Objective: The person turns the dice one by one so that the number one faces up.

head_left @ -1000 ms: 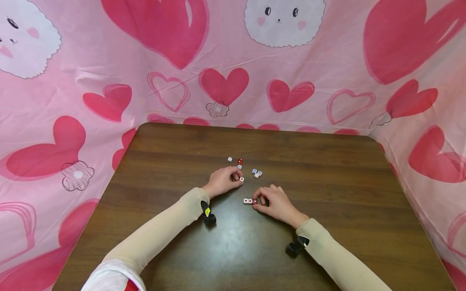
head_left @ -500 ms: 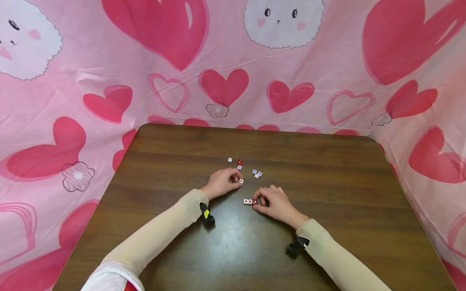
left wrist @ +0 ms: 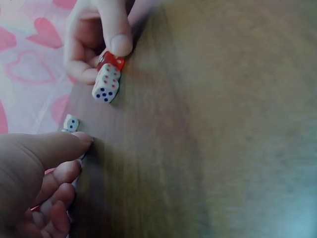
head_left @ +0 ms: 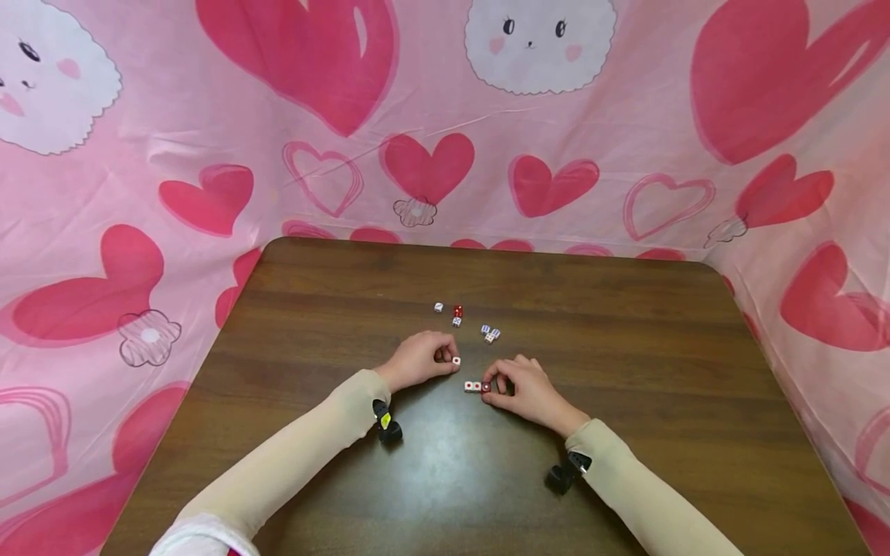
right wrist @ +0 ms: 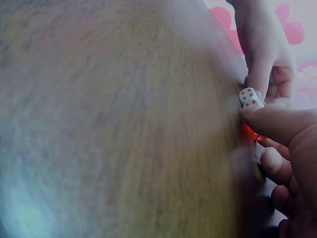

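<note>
In the head view my left hand (head_left: 420,359) pinches a white die (head_left: 456,361) between thumb and fingertips, a red pip facing up. To its right, my right hand (head_left: 524,390) pinches a red die (head_left: 486,387) at the right end of a short row. Two white dice (head_left: 473,386) make up the rest of that row, each with a red pip on top. In the left wrist view the row shows end-on, with the red die (left wrist: 111,60) under the right thumb and a white die (left wrist: 105,91) nearest. The left thumb mostly hides its own die there.
Behind the hands lie a lone white die (head_left: 439,307), a red die (head_left: 458,310) touching a white die (head_left: 456,322), and a cluster of white dice (head_left: 490,333). The brown wooden table (head_left: 626,324) ends at a pink heart-print cloth (head_left: 549,131).
My left hand has moved toward me and slightly left with the white die, closer to level with the row. The right hand and the row stay in place.
</note>
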{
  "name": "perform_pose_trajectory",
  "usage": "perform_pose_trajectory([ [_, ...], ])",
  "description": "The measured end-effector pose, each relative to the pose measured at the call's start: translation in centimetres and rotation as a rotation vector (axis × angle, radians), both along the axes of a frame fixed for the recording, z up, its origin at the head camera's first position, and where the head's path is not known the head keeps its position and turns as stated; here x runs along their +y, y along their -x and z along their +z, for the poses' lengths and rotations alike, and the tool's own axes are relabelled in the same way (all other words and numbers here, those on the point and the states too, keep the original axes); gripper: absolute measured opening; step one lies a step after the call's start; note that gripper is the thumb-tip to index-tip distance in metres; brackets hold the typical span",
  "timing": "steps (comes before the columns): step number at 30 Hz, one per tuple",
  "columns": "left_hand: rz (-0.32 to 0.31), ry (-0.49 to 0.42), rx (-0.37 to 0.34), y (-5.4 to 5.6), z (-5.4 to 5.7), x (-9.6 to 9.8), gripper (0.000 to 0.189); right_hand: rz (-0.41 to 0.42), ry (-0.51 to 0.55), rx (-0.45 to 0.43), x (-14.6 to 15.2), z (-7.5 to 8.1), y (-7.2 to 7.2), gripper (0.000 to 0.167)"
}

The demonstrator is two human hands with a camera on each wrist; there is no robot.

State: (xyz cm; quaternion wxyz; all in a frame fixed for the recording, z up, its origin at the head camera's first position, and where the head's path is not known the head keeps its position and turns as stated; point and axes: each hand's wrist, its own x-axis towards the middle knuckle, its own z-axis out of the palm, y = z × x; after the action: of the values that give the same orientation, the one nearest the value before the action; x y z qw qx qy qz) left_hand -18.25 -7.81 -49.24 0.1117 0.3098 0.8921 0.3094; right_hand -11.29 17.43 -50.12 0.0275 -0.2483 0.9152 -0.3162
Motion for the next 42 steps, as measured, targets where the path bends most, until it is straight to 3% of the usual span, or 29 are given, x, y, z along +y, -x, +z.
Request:
perform_pose_trajectory([
  [9,-0.047,0.01,-0.009,-1.7,0.5,-0.5,0.013,-0.006,0.013,0.012,0.0,0.1,0.0,0.022],
  [17,-0.051,-0.002,0.002,-2.9,0.5,-0.5,0.015,0.009,0.028,0.008,0.2,0.0,0.1,0.023],
  [27,-0.04,-0.002,0.053,-3.6,0.2,-0.3,0.016,0.033,0.064,-0.055,0.8,-0.5,0.4,0.02],
  [34,-0.022,0.009,0.046,-3.9,-0.3,0.0,0.016,0.018,0.065,-0.047,0.6,-0.4,0.1,0.02],
  [42,-0.022,-0.015,0.108,-4.1,-0.6,0.0,0.017,0.016,0.052,-0.016,0.6,-0.6,0.1,0.02],
])
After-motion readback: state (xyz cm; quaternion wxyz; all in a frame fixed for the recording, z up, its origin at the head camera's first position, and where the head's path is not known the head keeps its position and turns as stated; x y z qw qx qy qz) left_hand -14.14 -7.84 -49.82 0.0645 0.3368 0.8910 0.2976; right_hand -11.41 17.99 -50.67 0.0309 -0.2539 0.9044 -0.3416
